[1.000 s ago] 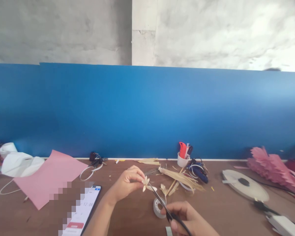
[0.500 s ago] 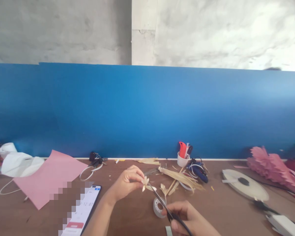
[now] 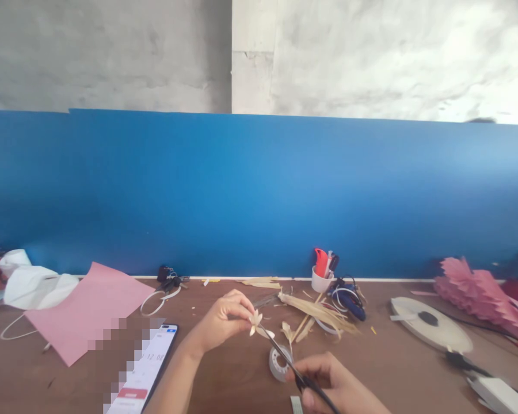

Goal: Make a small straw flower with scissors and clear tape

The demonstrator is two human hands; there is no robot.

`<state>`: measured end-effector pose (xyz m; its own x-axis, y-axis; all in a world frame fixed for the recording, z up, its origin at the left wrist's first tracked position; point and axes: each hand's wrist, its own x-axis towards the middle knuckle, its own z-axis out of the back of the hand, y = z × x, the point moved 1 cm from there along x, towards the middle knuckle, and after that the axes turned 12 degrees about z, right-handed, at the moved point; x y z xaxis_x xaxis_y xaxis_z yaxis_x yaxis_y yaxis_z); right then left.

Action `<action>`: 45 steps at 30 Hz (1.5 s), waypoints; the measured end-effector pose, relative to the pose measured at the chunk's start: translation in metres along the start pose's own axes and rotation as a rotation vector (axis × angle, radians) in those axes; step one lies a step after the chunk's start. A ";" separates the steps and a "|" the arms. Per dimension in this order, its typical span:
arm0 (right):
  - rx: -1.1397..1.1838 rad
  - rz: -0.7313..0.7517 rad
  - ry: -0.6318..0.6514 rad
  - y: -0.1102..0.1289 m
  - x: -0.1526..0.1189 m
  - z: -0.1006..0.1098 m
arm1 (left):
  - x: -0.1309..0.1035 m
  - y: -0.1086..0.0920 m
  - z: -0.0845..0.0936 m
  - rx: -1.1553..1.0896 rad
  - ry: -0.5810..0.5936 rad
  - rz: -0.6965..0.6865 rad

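Left hand (image 3: 228, 321) pinching flower (image 3: 255, 323), right hand (image 3: 328, 382) gripping scissors (image 3: 284, 355) pointed right at it: a slip could tear it.

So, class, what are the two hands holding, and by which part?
The left hand pinches the pale flower near its left side, the exact spot hidden. The right hand grips the scissors by the black handles.

Brown table (image 3: 228, 374) with pink paper (image 3: 97, 299), phone (image 3: 149, 365), tape roll (image 3: 274, 367).
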<state>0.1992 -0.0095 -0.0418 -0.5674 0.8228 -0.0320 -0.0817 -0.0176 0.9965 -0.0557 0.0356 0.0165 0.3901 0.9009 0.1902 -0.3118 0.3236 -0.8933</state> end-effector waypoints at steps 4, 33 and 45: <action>-0.021 -0.008 0.019 -0.001 0.000 0.002 | 0.000 0.000 0.000 -0.001 0.004 0.001; -0.075 -0.038 -0.046 0.012 -0.004 -0.002 | -0.001 -0.004 -0.001 -0.004 0.004 0.012; -0.215 0.118 -0.335 0.005 0.016 0.010 | 0.000 -0.006 -0.003 -0.083 -0.104 0.022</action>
<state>0.1975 0.0096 -0.0362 -0.2878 0.9468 0.1442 -0.2214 -0.2122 0.9518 -0.0514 0.0325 0.0209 0.2912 0.9339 0.2074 -0.2445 0.2823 -0.9277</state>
